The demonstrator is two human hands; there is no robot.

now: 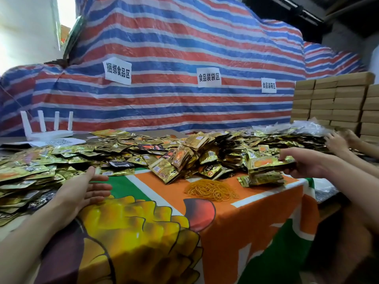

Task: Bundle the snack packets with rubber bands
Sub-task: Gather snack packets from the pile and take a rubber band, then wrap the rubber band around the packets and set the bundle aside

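Far left, rear: white router [48, 128], aerials up, on the table [256, 218]. Left front: loose gold snack packets [30, 171], spread flat. Left hand [86, 191]: just beside that spread, palm turned inward, fingers [100, 188] straight and lying close together, holding nothing. Centre: taller heap of packets [184, 152]; in front of it, on the bare printed cloth, a tangled pile of yellow rubber bands [211, 190], apart from both hands. Right: right hand [307, 162], thumb and fingers curled round a squared stack [268, 163] of packets, just above a smaller stack [264, 179] lying on the table; whether either wears a band cannot be told. Far right: another person's hands [336, 141] at the heap, cardboard boxes [332, 99] behind. Hazards, as judged: glossy packets may slide and fan out of a one-handed grip before a band goes round, and the tangled bands may come up several at once.
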